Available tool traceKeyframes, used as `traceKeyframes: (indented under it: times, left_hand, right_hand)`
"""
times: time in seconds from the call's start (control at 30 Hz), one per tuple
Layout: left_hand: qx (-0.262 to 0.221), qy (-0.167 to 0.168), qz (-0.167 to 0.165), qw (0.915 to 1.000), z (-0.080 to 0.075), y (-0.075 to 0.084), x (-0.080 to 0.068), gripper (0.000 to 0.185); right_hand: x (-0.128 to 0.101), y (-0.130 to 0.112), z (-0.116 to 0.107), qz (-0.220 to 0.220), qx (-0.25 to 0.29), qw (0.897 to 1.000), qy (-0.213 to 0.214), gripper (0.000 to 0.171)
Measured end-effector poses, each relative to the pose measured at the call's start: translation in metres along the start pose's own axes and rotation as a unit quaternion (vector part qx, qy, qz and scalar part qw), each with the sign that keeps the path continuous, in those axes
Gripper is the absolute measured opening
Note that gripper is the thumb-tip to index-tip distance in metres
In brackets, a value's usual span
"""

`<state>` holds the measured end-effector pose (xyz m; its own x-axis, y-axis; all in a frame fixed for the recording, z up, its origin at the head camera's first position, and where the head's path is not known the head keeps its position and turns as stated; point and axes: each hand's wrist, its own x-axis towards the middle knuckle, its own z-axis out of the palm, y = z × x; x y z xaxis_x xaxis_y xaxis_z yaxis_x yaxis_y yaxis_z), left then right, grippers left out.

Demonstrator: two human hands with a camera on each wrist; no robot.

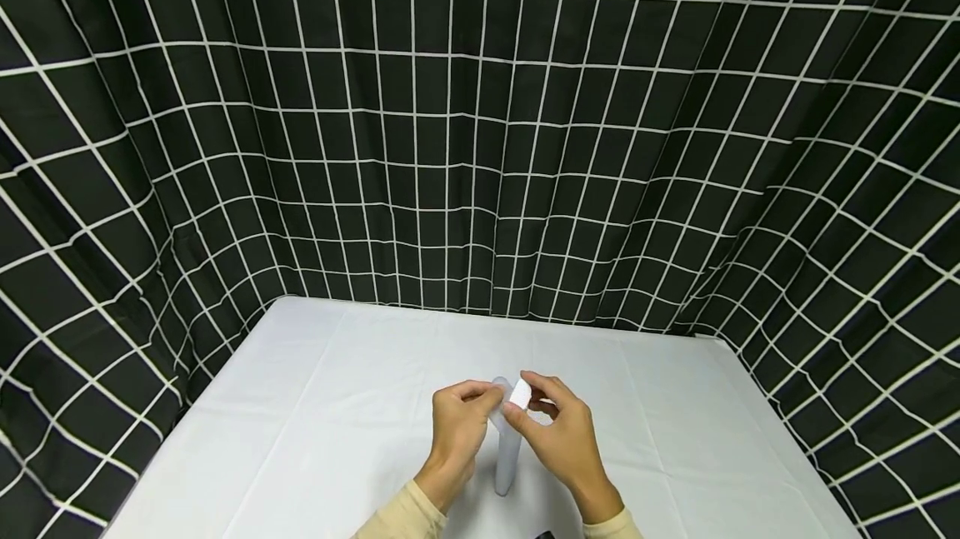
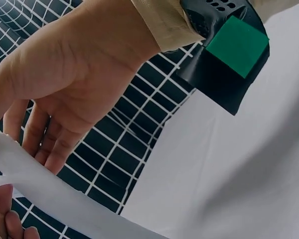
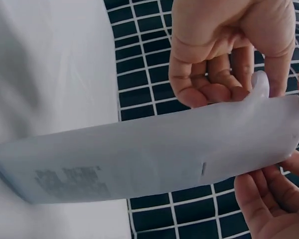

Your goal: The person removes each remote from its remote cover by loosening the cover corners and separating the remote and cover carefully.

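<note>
Pale tube (image 1: 507, 462), just one, is pinched near its top by fingers of one left hand (image 1: 457, 424) and one right hand (image 1: 561, 432).

Here the tube (image 1: 507, 464) is running above the table (image 1: 337, 406), dead centre of our dial, its far end pointing to twelve o'clock and its near end to six. The left hand (image 1: 459, 422) is sitting at ten, the right hand (image 1: 562, 431) is working at three, and the flap (image 1: 520, 394) is poking up between them at one! Behind the table the curtain (image 1: 480, 147) is hanging at twelve, wrapping round towards nine and three.
</note>
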<state>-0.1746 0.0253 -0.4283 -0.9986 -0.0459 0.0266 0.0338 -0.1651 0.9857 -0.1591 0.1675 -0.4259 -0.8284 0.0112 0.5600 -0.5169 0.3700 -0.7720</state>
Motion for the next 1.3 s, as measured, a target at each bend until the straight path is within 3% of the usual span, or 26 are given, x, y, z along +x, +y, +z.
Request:
traceKeyframes:
  times: [0.17,0.6,0.8,1.07,1.3]
  left_hand:
    - [0.003,0.007,0.0,1.0,0.002,0.0,0.0,0.009]
    - [0.013,0.001,-0.023,0.9996,-0.001,-0.002,-0.003,0.012]
    - [0.01,0.015,-0.04,0.999,-0.001,-0.008,-0.002,0.01]
    - [0.013,0.031,-0.081,0.9961,-0.004,-0.02,-0.004,0.008]
    - [0.022,0.041,-0.094,0.9945,-0.008,-0.033,-0.005,0.009]
  right_hand:
    - [0.0,0.002,-0.003,0.007,-0.016,0.999,-0.029,0.057]
    - [-0.003,0.003,-0.012,-0.029,-0.016,0.999,-0.035,0.05]
    - [-0.003,0.003,-0.017,-0.043,-0.011,0.998,-0.043,0.049]
    - [-0.004,0.004,-0.022,-0.032,-0.008,0.999,-0.043,0.05]
    - [-0.005,0.005,-0.024,-0.022,-0.009,0.999,-0.04,0.051]
